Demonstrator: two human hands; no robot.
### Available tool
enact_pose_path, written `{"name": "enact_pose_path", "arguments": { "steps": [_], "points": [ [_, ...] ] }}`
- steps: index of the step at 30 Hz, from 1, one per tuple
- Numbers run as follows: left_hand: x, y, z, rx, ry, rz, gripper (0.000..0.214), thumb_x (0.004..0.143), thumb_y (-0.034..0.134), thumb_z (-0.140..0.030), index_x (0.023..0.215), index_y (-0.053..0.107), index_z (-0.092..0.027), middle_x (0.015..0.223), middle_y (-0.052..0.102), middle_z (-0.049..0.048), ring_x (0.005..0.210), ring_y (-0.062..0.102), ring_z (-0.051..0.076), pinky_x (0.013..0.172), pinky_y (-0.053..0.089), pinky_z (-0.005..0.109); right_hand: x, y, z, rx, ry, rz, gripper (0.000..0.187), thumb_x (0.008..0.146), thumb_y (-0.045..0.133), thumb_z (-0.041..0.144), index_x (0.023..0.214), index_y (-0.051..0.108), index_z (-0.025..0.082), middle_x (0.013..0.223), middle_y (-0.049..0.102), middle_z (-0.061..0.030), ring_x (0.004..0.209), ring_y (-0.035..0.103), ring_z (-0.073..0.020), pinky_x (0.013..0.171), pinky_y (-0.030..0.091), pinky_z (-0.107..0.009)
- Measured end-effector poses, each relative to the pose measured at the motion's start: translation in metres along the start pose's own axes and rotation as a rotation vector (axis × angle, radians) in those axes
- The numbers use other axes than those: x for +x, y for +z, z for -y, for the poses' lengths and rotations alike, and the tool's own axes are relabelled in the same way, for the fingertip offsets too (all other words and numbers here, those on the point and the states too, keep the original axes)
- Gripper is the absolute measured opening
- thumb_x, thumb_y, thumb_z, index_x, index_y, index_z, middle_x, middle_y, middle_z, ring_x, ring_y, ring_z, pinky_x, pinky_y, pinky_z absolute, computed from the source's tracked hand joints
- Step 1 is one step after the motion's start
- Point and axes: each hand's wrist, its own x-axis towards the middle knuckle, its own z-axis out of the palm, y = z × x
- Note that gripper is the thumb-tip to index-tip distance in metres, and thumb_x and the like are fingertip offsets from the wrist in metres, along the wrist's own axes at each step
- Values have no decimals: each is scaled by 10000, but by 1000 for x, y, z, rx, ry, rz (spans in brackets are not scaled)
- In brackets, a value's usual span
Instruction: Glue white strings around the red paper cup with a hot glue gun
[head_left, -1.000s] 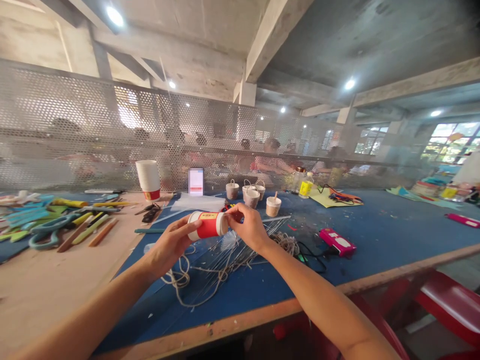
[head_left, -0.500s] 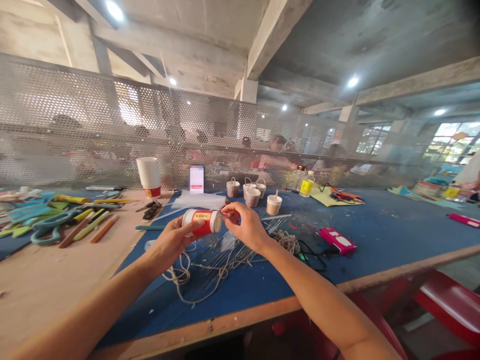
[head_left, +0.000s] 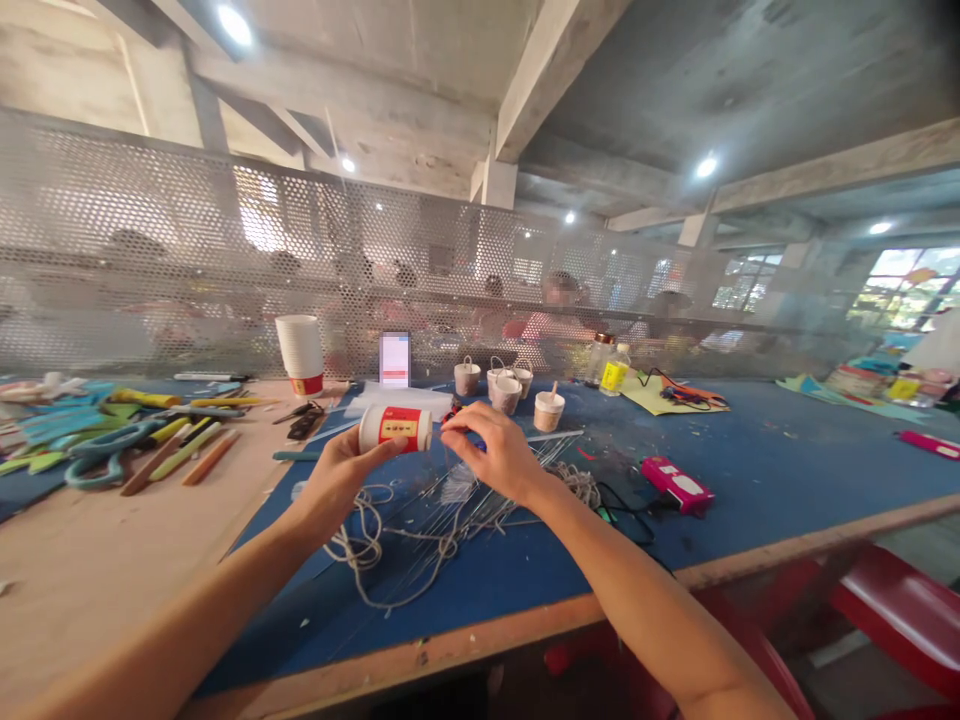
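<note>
My left hand (head_left: 339, 478) grips a red and white paper cup (head_left: 395, 428), held on its side above the blue table mat (head_left: 750, 470). Just right of the cup's bottom end, my right hand (head_left: 495, 455) has thumb and fingers pinched together; what they pinch is too small to make out. A tangle of pale cord (head_left: 390, 540) and several thin wires (head_left: 480, 490) lie on the mat under both hands.
A stack of white cups (head_left: 298, 355) stands at the back left, small rope-wrapped cups (head_left: 504, 385) behind my hands. Scissors and coloured sticks (head_left: 135, 445) lie left, a pink tool (head_left: 675, 483) right. A perforated metal screen (head_left: 150, 260) closes the far side, people behind it. Red chairs (head_left: 892, 610) stand right.
The cup has risen slightly and turned in my left hand, its label now facing me. My right hand has drawn a little away from the cup's end.
</note>
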Motion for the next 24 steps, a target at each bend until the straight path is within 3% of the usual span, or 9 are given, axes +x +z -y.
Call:
{"name": "enact_pose_path", "arguments": {
  "steps": [3,5,8,12,16,24],
  "points": [
    [0,-1,1,14,14,-28,394,688,903,-396,994,795,-172,961,828,65,862,732,235,854,543,326,3,-20,-16,-171,226,-21,248,1026,545,385,1007,726,216,1013,751,-72,916,691,-195,828,495,-302],
    [1,-2,2,18,13,-39,410,693,902,-398,1009,788,-164,986,828,67,886,725,234,885,535,335,2,-33,-31,-342,417,108,263,1014,558,407,961,738,222,936,770,-58,856,705,-204,777,473,-294],
    [2,-4,3,23,14,-61,421,683,908,-406,999,789,-154,960,831,57,892,718,234,887,532,328,-6,-44,-52,-542,625,362,300,986,588,450,913,764,218,945,788,-94,933,724,-244,773,460,-289],
    [3,-5,3,-8,-18,-77,414,665,919,-386,962,770,-139,865,820,42,797,705,212,794,545,311,-18,-44,-71,-557,731,495,360,927,645,527,846,780,203,930,793,-131,943,732,-288,737,466,-304],
    [2,-3,2,-70,-74,-73,420,643,933,-368,950,755,-143,783,805,28,728,698,205,743,554,315,-21,-38,-83,-531,792,552,414,847,698,613,784,773,210,869,785,-111,896,727,-277,687,452,-288],
    [3,1,-3,-134,-63,-69,363,638,934,-345,898,780,-144,864,825,49,796,715,211,810,558,315,-23,-43,-94,-382,839,427,427,853,691,525,607,680,175,611,669,-59,681,652,-220,591,393,-276]
  ]
}}
